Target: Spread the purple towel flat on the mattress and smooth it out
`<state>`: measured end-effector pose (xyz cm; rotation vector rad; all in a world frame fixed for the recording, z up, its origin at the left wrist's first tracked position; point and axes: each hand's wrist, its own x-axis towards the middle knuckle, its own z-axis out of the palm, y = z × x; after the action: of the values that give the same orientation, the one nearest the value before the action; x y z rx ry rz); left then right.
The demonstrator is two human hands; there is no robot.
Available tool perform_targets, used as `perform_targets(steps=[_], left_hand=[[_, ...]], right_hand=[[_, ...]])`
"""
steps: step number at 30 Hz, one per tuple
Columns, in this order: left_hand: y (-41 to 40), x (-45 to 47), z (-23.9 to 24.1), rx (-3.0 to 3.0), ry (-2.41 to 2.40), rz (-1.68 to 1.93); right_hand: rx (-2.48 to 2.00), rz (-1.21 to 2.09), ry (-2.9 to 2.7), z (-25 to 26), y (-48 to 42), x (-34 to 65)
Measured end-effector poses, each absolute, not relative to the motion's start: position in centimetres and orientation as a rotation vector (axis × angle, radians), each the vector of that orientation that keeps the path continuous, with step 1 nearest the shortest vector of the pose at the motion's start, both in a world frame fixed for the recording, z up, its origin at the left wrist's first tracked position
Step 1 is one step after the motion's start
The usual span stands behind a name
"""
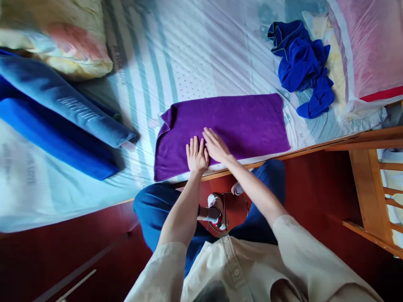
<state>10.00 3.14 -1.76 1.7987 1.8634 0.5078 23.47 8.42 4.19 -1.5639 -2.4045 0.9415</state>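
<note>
A purple towel (242, 119) lies spread lengthwise along the near edge of the bed, its upper left corner folded over. My left hand (197, 154) rests flat on its lower middle, fingers stretched out and pointing away from me. Just to the right, my right hand (216, 144) lies with straight fingers angled up and left, its fingertips close to the left hand. Neither hand grips anything. The cloth under the palms is hidden.
A crumpled blue cloth (302, 67) lies at the upper right beside a pink pillow in a clear cover (371, 50). At left are rolled blue fabric pieces (63, 100) and a yellow patterned pillow (72, 42). A wooden bed frame (368, 188) stands at right.
</note>
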Motion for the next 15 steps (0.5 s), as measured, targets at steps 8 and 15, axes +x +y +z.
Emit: perform_targets(steps=[8,15], left_hand=[[2.4,9.2,-3.6,1.741,1.914,0.625],[2.2,9.4,-3.4,1.758,1.918,0.66]], right_hand=[[-1.449,1.029,-2.358,0.0,7.0,22.7],[-1.6,0.905,-2.267,-0.3,8.3,32.0]])
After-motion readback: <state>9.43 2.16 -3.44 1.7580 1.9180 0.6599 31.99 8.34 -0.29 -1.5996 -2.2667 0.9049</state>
